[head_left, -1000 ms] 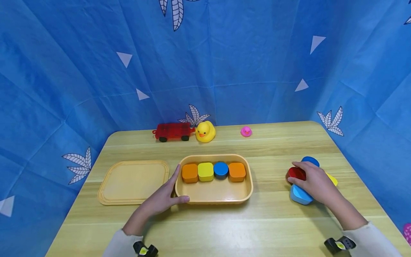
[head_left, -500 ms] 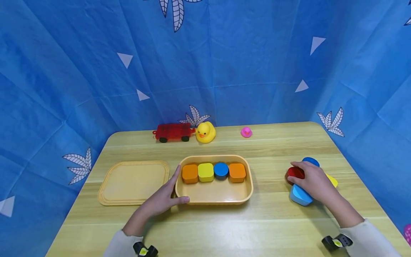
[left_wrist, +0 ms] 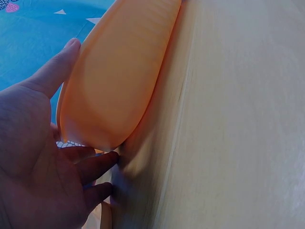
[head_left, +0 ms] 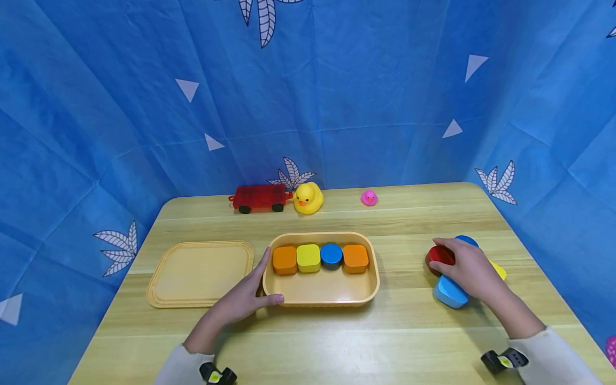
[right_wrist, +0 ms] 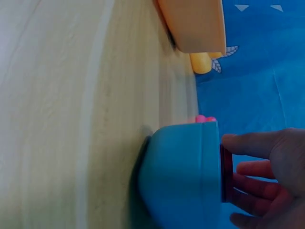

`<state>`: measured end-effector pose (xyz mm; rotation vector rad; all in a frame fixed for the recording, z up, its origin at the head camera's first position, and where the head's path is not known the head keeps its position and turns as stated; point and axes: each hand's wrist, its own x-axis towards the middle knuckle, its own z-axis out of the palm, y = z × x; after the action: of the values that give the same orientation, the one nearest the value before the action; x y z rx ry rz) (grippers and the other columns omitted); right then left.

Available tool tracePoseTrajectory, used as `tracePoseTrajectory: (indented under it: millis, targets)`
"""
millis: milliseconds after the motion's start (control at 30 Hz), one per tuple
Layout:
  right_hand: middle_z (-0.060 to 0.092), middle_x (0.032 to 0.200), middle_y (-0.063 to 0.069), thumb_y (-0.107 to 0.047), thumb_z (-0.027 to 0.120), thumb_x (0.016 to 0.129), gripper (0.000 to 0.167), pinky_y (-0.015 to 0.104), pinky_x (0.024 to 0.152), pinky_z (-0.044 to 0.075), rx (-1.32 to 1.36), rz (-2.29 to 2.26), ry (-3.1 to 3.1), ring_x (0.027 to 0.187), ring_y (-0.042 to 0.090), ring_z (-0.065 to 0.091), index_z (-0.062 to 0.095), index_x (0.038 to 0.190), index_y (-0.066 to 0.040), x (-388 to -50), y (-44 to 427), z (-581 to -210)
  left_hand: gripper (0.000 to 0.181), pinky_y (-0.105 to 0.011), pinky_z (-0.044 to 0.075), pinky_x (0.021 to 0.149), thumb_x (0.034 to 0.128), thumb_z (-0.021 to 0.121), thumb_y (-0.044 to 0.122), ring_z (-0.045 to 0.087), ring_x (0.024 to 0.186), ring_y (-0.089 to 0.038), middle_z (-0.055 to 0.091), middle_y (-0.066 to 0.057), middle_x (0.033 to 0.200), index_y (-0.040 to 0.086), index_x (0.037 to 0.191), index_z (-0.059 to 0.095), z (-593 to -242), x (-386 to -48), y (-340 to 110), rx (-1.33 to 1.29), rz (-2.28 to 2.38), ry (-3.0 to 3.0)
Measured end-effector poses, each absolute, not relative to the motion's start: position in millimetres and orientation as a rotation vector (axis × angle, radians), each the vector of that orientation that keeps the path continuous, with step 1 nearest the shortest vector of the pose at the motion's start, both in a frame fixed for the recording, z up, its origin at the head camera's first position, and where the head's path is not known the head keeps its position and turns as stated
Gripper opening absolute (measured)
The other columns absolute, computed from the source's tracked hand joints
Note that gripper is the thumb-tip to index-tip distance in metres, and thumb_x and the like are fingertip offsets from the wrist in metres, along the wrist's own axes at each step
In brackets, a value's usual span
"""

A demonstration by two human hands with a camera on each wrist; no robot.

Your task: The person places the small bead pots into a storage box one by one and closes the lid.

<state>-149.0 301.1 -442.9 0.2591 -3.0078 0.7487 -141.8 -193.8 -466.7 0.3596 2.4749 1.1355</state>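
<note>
In the head view, my left hand [head_left: 242,295] rests against the left end of a tan plastic box [head_left: 317,295]. Its thumb lies on the near side and its fingers run along the end wall, fairly straight. A row inside the box holds an orange block [head_left: 285,260], a yellow block [head_left: 308,258], a blue round block [head_left: 331,256] and another orange block [head_left: 355,259]. Off to the right, my right hand [head_left: 474,270] pinches a red rounded block [head_left: 440,260] between thumb and fingers. Beside that hand are a light blue block [head_left: 451,292], a partly hidden blue block [head_left: 467,240] and a yellow piece [head_left: 499,269].
A flat tan lid [head_left: 201,274] lies left of the box. Along the table's back edge stand a red toy wagon [head_left: 260,198], a yellow duck [head_left: 308,198] and a small pink duck [head_left: 369,198]. Blue cloth [head_left: 385,107] hangs behind the table.
My right hand has shifted slightly left with the red block in its fingers. The left hand and the box have stayed where they were.
</note>
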Motion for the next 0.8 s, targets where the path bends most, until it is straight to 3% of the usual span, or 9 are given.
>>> tracePoseTrajectory:
  millis: [500, 800]
  targets:
    - [0.064, 0.130, 0.029, -0.016, 0.081, 0.090, 0.059, 0.050, 0.077, 0.062, 0.355, 0.816, -2.961, 0.108, 0.044, 0.062, 0.059, 0.140, 0.004, -146, 267, -413, 0.112, -0.061, 0.018, 0.124, 0.0929, 0.075, 0.046, 0.012, 0.157, -0.042, 0.002, -0.011, 0.174, 0.030, 0.166, -0.008, -467, -141, -194, 0.375, 1.147, 2.473]
    - [0.067, 0.128, 0.022, -0.017, 0.081, 0.090, 0.053, 0.048, 0.080, 0.061, 0.464, 0.891, -2.922, 0.104, 0.035, 0.064, 0.063, 0.137, 0.000, -148, 242, -404, 0.113, -0.061, 0.018, 0.124, 0.0923, 0.075, 0.047, 0.012, 0.157, -0.042, 0.002, -0.011, 0.174, 0.028, 0.167, -0.008, -467, -141, -195, 0.381, 1.138, 2.478]
